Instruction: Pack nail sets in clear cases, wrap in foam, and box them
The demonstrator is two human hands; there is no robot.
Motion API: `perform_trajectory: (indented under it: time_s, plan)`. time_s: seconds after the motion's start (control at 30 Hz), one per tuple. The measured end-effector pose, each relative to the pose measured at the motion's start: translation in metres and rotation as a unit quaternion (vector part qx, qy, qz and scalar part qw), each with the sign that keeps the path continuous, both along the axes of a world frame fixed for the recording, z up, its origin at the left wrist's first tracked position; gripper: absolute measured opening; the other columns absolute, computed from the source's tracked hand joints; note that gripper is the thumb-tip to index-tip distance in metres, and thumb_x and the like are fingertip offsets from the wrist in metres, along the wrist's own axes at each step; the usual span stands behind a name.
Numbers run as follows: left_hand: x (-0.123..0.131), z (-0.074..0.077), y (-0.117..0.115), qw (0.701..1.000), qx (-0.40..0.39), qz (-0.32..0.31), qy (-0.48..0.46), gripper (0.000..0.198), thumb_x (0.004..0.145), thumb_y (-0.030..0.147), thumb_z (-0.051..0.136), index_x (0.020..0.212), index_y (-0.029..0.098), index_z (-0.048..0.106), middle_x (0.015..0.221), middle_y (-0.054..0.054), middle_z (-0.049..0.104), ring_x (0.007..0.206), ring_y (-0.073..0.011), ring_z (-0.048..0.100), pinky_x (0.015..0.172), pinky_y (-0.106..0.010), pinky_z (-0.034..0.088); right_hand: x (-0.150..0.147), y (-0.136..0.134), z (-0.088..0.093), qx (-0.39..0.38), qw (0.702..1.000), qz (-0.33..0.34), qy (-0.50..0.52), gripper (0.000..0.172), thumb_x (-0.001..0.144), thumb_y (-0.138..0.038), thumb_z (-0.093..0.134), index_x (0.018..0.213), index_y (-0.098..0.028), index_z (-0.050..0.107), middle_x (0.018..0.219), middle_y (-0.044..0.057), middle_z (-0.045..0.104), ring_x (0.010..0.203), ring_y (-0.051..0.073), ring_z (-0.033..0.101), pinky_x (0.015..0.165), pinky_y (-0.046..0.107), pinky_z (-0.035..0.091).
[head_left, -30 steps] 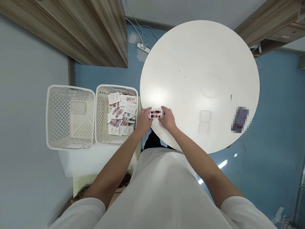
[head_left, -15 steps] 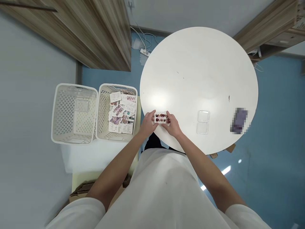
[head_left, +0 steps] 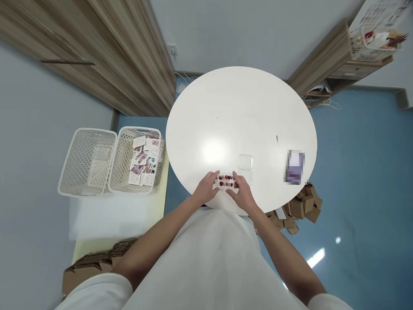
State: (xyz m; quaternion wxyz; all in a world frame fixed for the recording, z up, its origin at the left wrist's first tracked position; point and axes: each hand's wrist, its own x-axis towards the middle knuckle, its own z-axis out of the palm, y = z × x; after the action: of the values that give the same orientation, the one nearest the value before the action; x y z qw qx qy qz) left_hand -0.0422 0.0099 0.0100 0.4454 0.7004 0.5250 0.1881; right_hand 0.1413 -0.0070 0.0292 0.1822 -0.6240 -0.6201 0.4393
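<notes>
Between my two hands, over the near edge of the round white table [head_left: 258, 99], is a card of press-on nails [head_left: 226, 181] with two rows of dark red and pale nails. My left hand [head_left: 207, 187] grips its left edge, fingers closed on it. At the right edge, my right hand [head_left: 242, 189] pinches the same card. Just beyond my right hand lies an opened clear plastic box [head_left: 245, 162], its nearer half partly covered by that hand.
A white basket [head_left: 112, 172] of nail cards [head_left: 142, 157] stands left of the table, beside another basket [head_left: 69, 172] holding clear plastic boxes [head_left: 102, 152]. A blurred purple object [head_left: 294, 168] lies at the table's right. Cardboard boxes [head_left: 303, 206] sit on the floor.
My view has tilted up and turned right. Both hands, still holding the nail card, have moved right over the table, closer to the clear box.
</notes>
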Motion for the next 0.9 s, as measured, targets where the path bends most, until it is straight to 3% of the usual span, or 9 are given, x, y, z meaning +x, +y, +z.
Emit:
perform_trajectory:
  time_s: [0.13,0.27,0.37,0.47,0.63,0.77,0.9]
  plan:
    - [0.043,0.002,-0.009,0.999,-0.029,-0.020,0.015,0.059,0.069,0.015,0.058,0.124,0.024,0.038,0.095,-0.004,0.050,0.077,-0.0157,0.051,0.071,-0.034,0.047,0.042,-0.015,-0.010,-0.007,0.999,-0.002,0.037,0.069,0.074,-0.024,0.054,0.135,-0.029,0.022,0.098,0.005,0.047,0.079,0.017,0.050,0.074,0.039,0.048]
    - [0.082,0.003,-0.009,0.998,-0.051,-0.044,0.010,0.058,0.067,0.017,0.063,0.121,0.025,0.041,0.098,-0.003,0.051,0.083,-0.0159,0.052,0.076,-0.034,0.047,0.068,-0.016,-0.023,0.005,0.996,-0.018,0.090,0.046,0.080,-0.020,0.044,0.125,-0.026,0.040,0.091,0.004,0.052,0.071,0.015,0.051,0.072,0.037,0.049]
    - [0.100,-0.001,-0.011,0.999,-0.038,0.005,0.031,0.061,0.067,0.020,0.065,0.122,0.024,0.039,0.102,-0.005,0.050,0.092,-0.0181,0.052,0.082,-0.036,0.045,0.079,-0.013,-0.032,0.020,0.994,-0.062,0.091,0.037,0.081,-0.020,0.042,0.117,-0.022,0.047,0.086,0.004,0.053,0.073,0.015,0.052,0.071,0.036,0.049]
    - [0.100,-0.008,-0.019,0.992,-0.029,0.064,0.103,0.066,0.065,0.022,0.068,0.124,0.023,0.036,0.112,-0.008,0.046,0.104,-0.0223,0.048,0.087,-0.039,0.042,0.088,-0.012,-0.041,0.029,0.994,-0.073,0.071,0.038,0.080,-0.022,0.044,0.118,-0.021,0.046,0.095,0.007,0.052,0.078,0.017,0.053,0.074,0.037,0.049]
    - [0.090,-0.020,-0.035,0.972,-0.075,0.071,0.210,0.078,0.055,0.032,0.075,0.123,0.022,0.038,0.115,-0.009,0.047,0.107,-0.0287,0.045,0.087,-0.044,0.039,0.097,-0.012,-0.052,0.067,0.996,0.059,-0.008,0.052,0.074,-0.020,0.056,0.124,-0.021,0.040,0.107,0.010,0.049,0.098,0.024,0.048,0.081,0.041,0.046]
    - [0.097,-0.029,-0.038,0.975,-0.098,0.073,0.185,0.073,0.060,0.026,0.072,0.124,0.022,0.036,0.108,-0.008,0.050,0.097,-0.0239,0.052,0.082,-0.040,0.043,0.094,-0.008,-0.058,0.085,0.980,0.166,-0.066,0.063,0.071,-0.013,0.057,0.129,-0.022,0.034,0.111,0.011,0.049,0.098,0.026,0.047,0.081,0.041,0.045]
    - [0.104,-0.035,-0.042,0.979,-0.111,0.109,0.130,0.074,0.062,0.016,0.068,0.126,0.022,0.033,0.104,-0.006,0.050,0.085,-0.0179,0.054,0.078,-0.036,0.046,0.091,-0.005,-0.062,0.093,0.967,0.208,-0.114,0.066,0.069,-0.008,0.057,0.129,-0.021,0.033,0.110,0.011,0.051,0.091,0.026,0.048,0.076,0.040,0.046]
